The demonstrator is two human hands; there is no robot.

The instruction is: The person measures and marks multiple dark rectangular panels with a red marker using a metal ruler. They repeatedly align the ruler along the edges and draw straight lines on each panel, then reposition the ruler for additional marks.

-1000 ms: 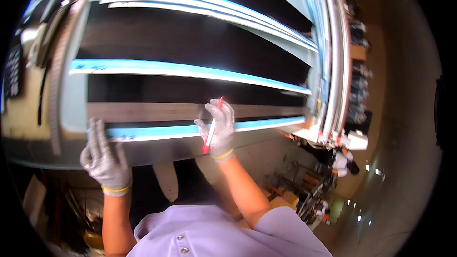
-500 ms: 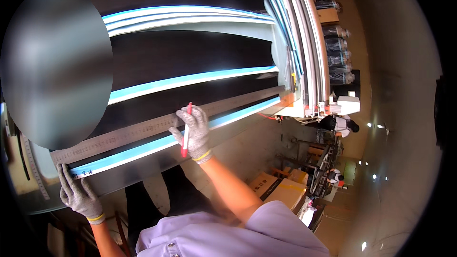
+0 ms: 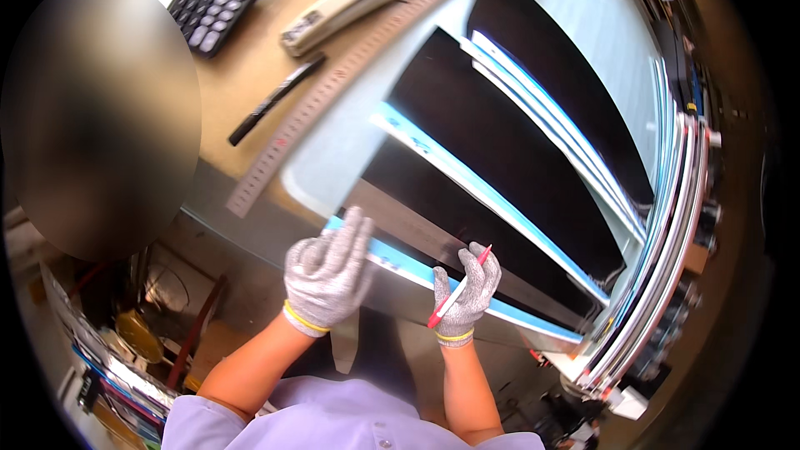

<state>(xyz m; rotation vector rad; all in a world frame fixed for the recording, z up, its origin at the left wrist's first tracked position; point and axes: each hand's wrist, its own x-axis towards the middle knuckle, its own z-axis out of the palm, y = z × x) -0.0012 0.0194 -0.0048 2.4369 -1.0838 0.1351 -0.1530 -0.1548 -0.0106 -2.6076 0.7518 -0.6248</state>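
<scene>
Head view. Left hand (image 3: 329, 271), fingers extended and grasping nothing visible, spans one end of a blue-and-white strip (image 3: 521, 314) along the near edge of the desk (image 3: 242, 83), perhaps to steady it; blur leaves firm contact uncertain. Right hand (image 3: 468, 290), loosely curled, holds a red-and-white pen (image 3: 451, 300) aslant. Beyond, a long ruler (image 3: 408, 223) parallels the strip, presumably for alignment.

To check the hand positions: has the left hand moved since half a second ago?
Yes, the left hand went rightward along the front blue strip: the strip's left end, then right of the fingers, now shows left of them.
</scene>
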